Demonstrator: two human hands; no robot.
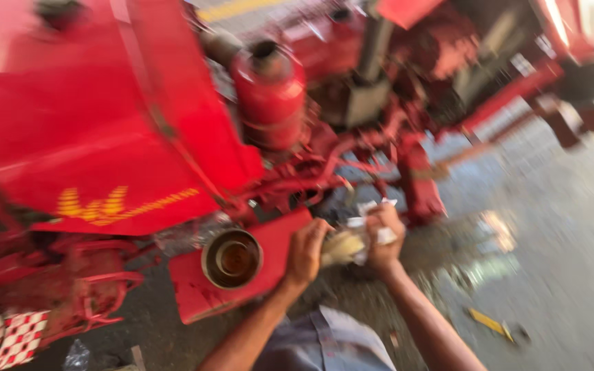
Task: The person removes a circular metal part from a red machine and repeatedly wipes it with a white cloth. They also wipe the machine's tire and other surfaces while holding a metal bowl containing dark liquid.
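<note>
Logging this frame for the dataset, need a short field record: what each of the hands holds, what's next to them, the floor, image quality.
left hand: left hand grips one end of a pale crumpled cloth
right hand: right hand is closed on the other end of the cloth
nearest part: round metal cup-shaped fitting set in a red panel, just left of the left hand
behind: red machine body with a red cylinder
floor: grey concrete floor, wet patches, a yellow-handled tool lying on it
image quality: motion-blurred, fine detail unreadable

A grey concrete floor point(558, 227) spreads out, wet and shiny in patches. Daylight glares at the upper right. All is blurred.
</note>
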